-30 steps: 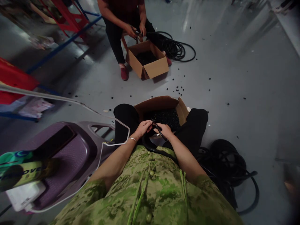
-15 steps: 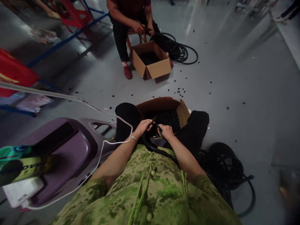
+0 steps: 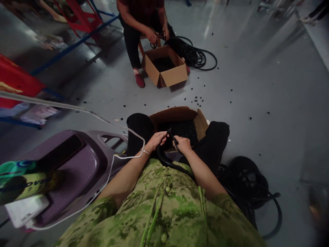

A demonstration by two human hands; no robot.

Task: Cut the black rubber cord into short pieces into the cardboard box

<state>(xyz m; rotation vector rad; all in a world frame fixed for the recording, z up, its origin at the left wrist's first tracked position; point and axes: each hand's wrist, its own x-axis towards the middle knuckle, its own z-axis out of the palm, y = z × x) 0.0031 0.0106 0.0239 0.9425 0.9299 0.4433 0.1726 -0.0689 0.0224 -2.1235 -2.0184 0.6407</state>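
Note:
Over the near cardboard box, my left hand (image 3: 156, 140) is closed on the end of a black corrugated hose (image 3: 164, 160). The hose curves down from its fingers and runs across my lap to the right. My right hand (image 3: 183, 144) grips what look like black-handled scissors (image 3: 176, 145), their tip close to the hose end by my left fingertips. Whether the blades touch the hose is too small to tell. Between my knees stands the box (image 3: 203, 125), with many small black pieces (image 3: 183, 130) inside.
A seated co-worker (image 3: 144, 20) handles black hose over another cardboard box (image 3: 176, 75). Coiled hose (image 3: 246, 181) lies on the floor at my right. At left, a purple stool (image 3: 77, 171) bears a phone (image 3: 61, 151) and white charger (image 3: 27, 209); a white cable (image 3: 128, 156) crosses my left forearm.
My hands stay nearly in place, with the tool shifting slightly at the hose end. The co-worker's hand on the left side of the view has lowered a little.

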